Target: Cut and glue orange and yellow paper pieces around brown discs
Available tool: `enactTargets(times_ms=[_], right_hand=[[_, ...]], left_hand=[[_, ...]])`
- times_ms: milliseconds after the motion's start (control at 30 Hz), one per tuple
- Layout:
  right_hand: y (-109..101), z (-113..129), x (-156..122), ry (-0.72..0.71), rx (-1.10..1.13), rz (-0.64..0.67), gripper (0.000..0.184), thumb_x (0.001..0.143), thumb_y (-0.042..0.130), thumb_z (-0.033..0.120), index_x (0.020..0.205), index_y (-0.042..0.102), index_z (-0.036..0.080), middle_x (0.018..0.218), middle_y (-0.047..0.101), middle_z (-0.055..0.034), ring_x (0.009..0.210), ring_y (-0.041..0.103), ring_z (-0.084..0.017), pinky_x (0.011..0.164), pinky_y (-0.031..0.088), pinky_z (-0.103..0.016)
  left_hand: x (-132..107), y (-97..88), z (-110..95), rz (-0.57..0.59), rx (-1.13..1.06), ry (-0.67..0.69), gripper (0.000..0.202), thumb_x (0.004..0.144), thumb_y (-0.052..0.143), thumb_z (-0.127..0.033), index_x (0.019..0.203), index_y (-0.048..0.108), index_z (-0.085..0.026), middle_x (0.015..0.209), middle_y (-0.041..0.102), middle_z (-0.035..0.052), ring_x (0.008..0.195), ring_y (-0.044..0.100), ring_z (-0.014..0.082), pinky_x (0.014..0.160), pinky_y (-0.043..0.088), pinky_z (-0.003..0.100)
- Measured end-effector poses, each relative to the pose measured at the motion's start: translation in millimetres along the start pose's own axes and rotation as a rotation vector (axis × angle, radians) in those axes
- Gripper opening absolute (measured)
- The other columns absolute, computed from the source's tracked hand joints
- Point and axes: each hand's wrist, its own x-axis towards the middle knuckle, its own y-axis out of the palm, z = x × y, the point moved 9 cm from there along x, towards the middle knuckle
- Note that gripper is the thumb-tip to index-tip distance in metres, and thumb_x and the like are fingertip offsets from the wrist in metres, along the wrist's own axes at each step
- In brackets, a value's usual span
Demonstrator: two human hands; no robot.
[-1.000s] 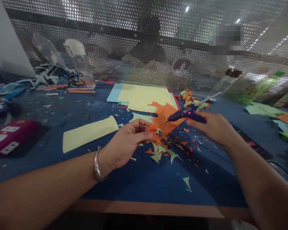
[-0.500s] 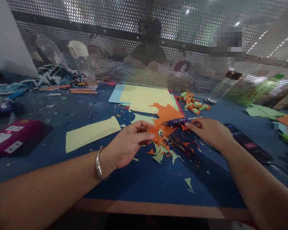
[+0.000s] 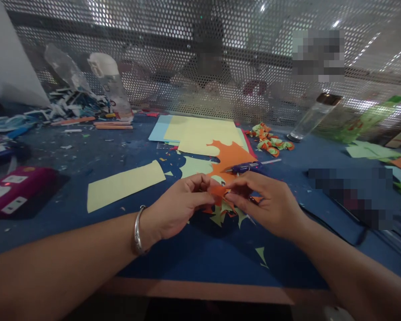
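My left hand [image 3: 178, 205] and my right hand [image 3: 265, 203] meet at the middle of the blue table [image 3: 203, 254]. Both pinch a small orange paper piece [image 3: 217, 191] between their fingertips, held just above a litter of orange and pale yellow cuttings [image 3: 227, 214]. A silver bangle [image 3: 137, 229] sits on my left wrist. The blue glue gun [image 3: 245, 167] lies flat on the table just beyond my right hand, its nozzle pointing left, on the edge of a jagged orange sheet [image 3: 230, 156].
Pale yellow and light blue sheets [image 3: 200, 131] lie behind, and a yellow strip [image 3: 125, 183] to the left. Curled orange-green scraps [image 3: 269, 141] and a clear bottle [image 3: 312, 118] are at the right. A magenta box [image 3: 16, 187] and white bottle [image 3: 110, 84] stand left. Perforated metal mesh [image 3: 200, 53] walls the back.
My right hand laid the glue gun down on the table, let go of it and came left to join my left hand on the orange paper piece.
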Motion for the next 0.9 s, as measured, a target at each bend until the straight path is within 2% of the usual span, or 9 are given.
enactTargets(times_ms=[100, 233, 433, 567, 700, 900], right_hand=[[0.8, -1.1, -0.1, -0.003, -0.017, 0.003, 0.008, 0.093, 0.063, 0.026, 0.093, 0.068, 0.02, 0.084, 0.07, -0.0018, 0.071, 0.064, -0.013, 0.063, 0.051, -0.023], [1.3, 3.6, 0.2, -0.059, -0.014, 0.003, 0.008, 0.093, 0.061, 0.023, 0.089, 0.067, 0.019, 0.08, 0.067, -0.0002, 0.069, 0.06, -0.011, 0.064, 0.049, -0.023], [1.8, 8.3, -0.3, -0.089, -0.008, -0.016, 0.008, 0.093, 0.061, 0.022, 0.088, 0.067, 0.019, 0.079, 0.067, -0.0006, 0.069, 0.06, -0.012, 0.065, 0.048, -0.024], [1.2, 8.5, -1.0, -0.087, -0.011, -0.025, 0.008, 0.093, 0.061, 0.023, 0.089, 0.067, 0.019, 0.081, 0.068, -0.0005, 0.069, 0.061, -0.011, 0.064, 0.048, -0.023], [-0.4, 10.2, -2.2, -0.105, -0.029, -0.043, 0.007, 0.093, 0.062, 0.022, 0.09, 0.067, 0.018, 0.082, 0.068, -0.0008, 0.068, 0.061, -0.011, 0.064, 0.048, -0.023], [-2.8, 12.3, -3.6, -0.141, -0.047, -0.08, 0.007, 0.093, 0.063, 0.021, 0.089, 0.067, 0.017, 0.083, 0.069, -0.0021, 0.07, 0.064, -0.012, 0.064, 0.049, -0.022]], left_hand=[[-0.3, 0.6, 1.6, 0.0, 0.028, -0.017, 0.017, 0.068, 0.076, -0.012, 0.082, 0.065, -0.016, 0.08, 0.061, -0.0013, 0.072, 0.056, 0.0104, 0.071, 0.042, 0.026], [-0.5, 0.2, 1.0, 0.009, 0.042, -0.008, 0.017, 0.07, 0.076, -0.013, 0.083, 0.066, -0.016, 0.082, 0.062, -0.0009, 0.074, 0.057, 0.0111, 0.072, 0.043, 0.027], [-0.8, 2.5, -1.7, 0.037, 0.009, 0.028, 0.018, 0.075, 0.077, -0.012, 0.088, 0.066, -0.014, 0.083, 0.063, -0.0011, 0.072, 0.058, 0.0076, 0.068, 0.043, 0.021], [0.2, 3.3, -2.5, 0.059, -0.016, 0.037, 0.021, 0.077, 0.078, -0.011, 0.094, 0.067, -0.014, 0.09, 0.067, 0.0008, 0.079, 0.062, 0.0086, 0.073, 0.046, 0.021], [0.7, 2.0, -5.1, 0.063, -0.06, 0.055, 0.017, 0.079, 0.076, -0.013, 0.095, 0.07, -0.014, 0.09, 0.067, 0.0008, 0.077, 0.064, 0.0085, 0.074, 0.048, 0.022], [1.1, 0.7, -11.0, 0.066, -0.037, 0.129, 0.024, 0.076, 0.076, -0.008, 0.099, 0.071, -0.013, 0.089, 0.068, 0.0008, 0.079, 0.063, 0.0087, 0.077, 0.048, 0.021]])
